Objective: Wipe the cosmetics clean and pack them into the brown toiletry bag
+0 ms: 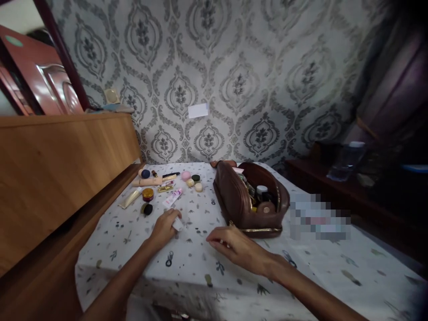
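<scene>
Over the patterned white tablecloth (190,263), my left hand (164,228) has its fingers closed on a small whitish item (178,224). My right hand (239,249) is just in front of an open brown bag (234,196), fingers bent together; nothing shows in them, though their inner side is partly hidden. Jars, a black-capped item and a white-topped container (261,190) fill the bag. Beyond my left hand lie a pink and white tube (173,197), a gold-lidded jar (147,194), a cream tube (131,197), a dark round item (147,208) and several small cosmetics.
A wooden panel (67,160) borders the table at the left. At the right stand a clear bottle (347,161) on a dark ledge (307,171) and a pixelated patch. The patterned wall (220,80) rises behind.
</scene>
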Demonstrator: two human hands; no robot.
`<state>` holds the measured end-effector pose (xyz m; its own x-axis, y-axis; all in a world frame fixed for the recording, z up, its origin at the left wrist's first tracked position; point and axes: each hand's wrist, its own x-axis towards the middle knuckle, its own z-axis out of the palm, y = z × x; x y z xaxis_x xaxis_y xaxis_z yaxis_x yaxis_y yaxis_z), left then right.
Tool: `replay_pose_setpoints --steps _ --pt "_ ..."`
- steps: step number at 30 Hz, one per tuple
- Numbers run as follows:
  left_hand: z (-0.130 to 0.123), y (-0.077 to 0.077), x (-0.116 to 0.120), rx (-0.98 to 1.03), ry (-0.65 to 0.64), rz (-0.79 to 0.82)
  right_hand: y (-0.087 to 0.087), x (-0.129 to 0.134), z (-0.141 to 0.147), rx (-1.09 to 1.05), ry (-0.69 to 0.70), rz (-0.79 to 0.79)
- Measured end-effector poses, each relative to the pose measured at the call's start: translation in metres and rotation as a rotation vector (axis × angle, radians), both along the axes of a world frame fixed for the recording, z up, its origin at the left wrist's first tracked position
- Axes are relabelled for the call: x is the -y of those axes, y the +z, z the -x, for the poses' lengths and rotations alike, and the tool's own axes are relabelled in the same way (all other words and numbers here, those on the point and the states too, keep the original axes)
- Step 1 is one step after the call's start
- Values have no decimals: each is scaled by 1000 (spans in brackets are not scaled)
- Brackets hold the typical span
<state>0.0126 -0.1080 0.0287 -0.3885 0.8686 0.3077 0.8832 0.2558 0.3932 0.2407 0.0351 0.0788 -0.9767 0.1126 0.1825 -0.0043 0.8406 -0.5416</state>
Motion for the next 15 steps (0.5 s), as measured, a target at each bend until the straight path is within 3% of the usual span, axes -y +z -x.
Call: replay_pose_setpoints --steps 7,11,15 --pt "8 15 -8 -40 77 -15 -25 -13 51 -5 -36 92" --pt "39 28 -37 -154 252 -13 -32 -21 94 -69 -135 305" --pt "64 16 -73 -216 310 47 -52 -26 127 -157 -278 506"
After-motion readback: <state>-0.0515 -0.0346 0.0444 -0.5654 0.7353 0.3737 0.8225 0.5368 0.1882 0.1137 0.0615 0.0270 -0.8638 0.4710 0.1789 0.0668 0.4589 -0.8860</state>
